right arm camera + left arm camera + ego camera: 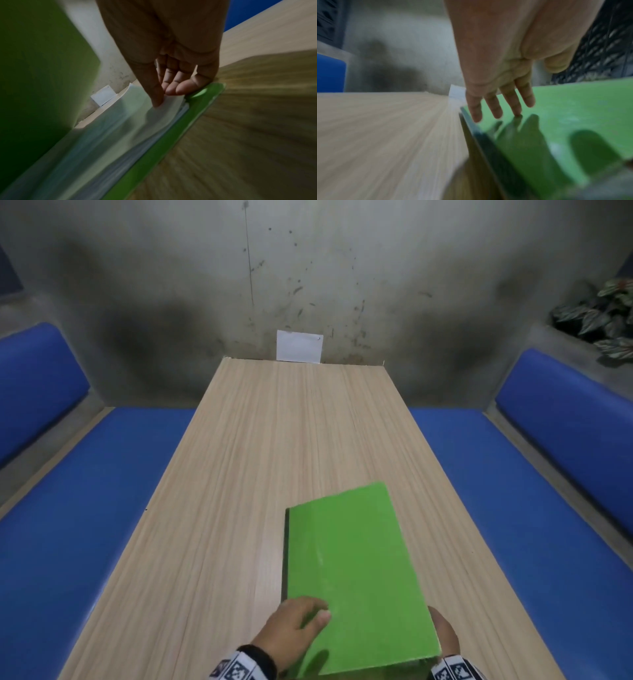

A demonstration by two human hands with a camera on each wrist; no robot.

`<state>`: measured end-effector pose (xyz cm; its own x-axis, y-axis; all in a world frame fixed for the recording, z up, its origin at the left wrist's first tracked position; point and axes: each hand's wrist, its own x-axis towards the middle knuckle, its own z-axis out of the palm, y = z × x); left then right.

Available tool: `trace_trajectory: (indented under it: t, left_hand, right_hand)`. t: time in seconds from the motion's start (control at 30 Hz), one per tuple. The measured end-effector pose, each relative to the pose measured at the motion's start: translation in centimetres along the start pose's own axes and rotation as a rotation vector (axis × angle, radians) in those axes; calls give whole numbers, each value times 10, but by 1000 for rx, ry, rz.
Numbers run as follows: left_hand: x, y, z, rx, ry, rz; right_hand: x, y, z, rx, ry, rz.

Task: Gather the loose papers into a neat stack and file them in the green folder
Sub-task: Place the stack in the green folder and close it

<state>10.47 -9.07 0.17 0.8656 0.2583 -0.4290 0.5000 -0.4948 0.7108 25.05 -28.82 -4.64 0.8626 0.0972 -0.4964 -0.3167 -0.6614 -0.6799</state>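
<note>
A: Item one, green folder [356, 573]?
B: Lies on the near end of the wooden table [260, 460], right of centre, long side running away from the person. Top cover raised along its right edge, spine to the left.

A: Contents?
B: Stack of white papers [137, 117] inside, resting on the lower cover; the right wrist view shows their edge bowed up, with the lower cover's green margin bare beside them.

A: Left hand [294, 628]?
B: Laid on the cover's near left corner. Fingers [511, 104] straight and slightly spread, tips on the green surface; nothing grasped.

A: Right hand [445, 635]?
B: At the folder's near right edge, mostly hidden under the raised cover in the head view. From the wrist, fingers [173, 86] loosely bent, tips and thumb touching the top sheet near its edge. Whether they pinch the sheet, I cannot tell.

A: Other entries?
B: White card [299, 346] standing against the stained grey wall [171, 268] at the table's far end. Blue padded benches [85, 508] along both sides. Leafy plant [606, 313] on the far right ledge. Patterned bands on both wrists.
</note>
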Motion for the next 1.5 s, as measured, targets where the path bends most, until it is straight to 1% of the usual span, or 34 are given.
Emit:
trace_trajectory:
  t: [0.07,0.17,0.27,0.3,0.37,0.5,0.57,0.63,0.67,0.73,0.77,0.8,0.87,0.93,1.0,1.07,1.17,1.23,1.33,1.5]
  left_hand:
    - [10,-11,12,96,19,13]
    - [22,-26,25,243,-11,11]
    - [26,-30,32,362,-19,12]
    - [27,-30,33,392,-19,9]
    - [26,-28,36,426,-8,8]
    - [25,-27,39,483,15,14]
    - [25,-29,40,476,11,20]
    - [22,-29,39,433,37,21]
    - [20,-30,38,384,85,12]
    - [15,-34,35,231,245,-44]
    - [13,-38,33,135,320,-93]
    - [13,-43,30,29,368,-151]
    - [13,-51,27,-185,365,-272]
    - [15,-54,25,-297,311,-344]
    - [18,-53,22,-309,260,-375]
    - [20,-54,18,-330,226,-380]
    - [16,-62,3,-347,205,-369]
    - [8,-73,-13,-374,231,-357]
    - [-12,-93,-42,-417,294,-363]
    - [-42,-133,-82,-482,445,-418]
  right_hand:
    - [1,0,-5,18,20,-6]
    - [-1,5,-12,48,-11,-45]
    - [-2,8,-12,194,-5,20]
    - [-1,10,-11,201,1,38]
    - [-1,11,-10,203,-5,31]
    - [-2,8,-15,216,-75,-26]
    - [2,9,-16,240,-61,-19]
    - [6,13,-14,169,19,-30]
    - [7,14,-12,121,65,-36]
    - [7,16,-8,35,106,-10]
    - [7,19,-4,0,89,8]
    - [4,19,0,-44,67,30]
    - [4,21,9,-152,23,66]
    - [11,27,16,-174,-15,95]
    - [17,27,21,-143,-65,117]
    - [15,17,22,-82,-88,107]
    - [2,0,27,20,-99,9]
    - [-8,-8,41,84,-124,-53]
    - [-19,-18,74,88,-187,-110]
    - [-32,-36,131,59,-329,-118]
